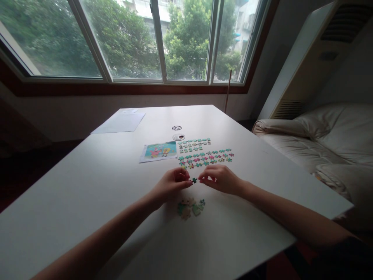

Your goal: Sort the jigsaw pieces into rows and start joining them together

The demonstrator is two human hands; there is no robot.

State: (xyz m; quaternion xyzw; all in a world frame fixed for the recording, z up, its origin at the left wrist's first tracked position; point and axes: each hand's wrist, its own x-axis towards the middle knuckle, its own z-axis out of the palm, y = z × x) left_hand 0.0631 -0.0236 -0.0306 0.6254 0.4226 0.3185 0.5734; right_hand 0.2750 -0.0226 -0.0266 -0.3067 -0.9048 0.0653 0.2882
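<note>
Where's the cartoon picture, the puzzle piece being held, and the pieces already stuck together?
cartoon picture (159, 151): head view, middle of the sheet.
puzzle piece (194, 180): head view, middle of the small dark piece.
joined pieces (189, 207): head view, centre of the pale clump.

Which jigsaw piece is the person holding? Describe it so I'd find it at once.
Start at the white table under the window. Near its front middle, the left hand and right hand meet fingertip to fingertip. The dark green piece between them is the only one held; the loose pieces lie in rows behind it.
</note>
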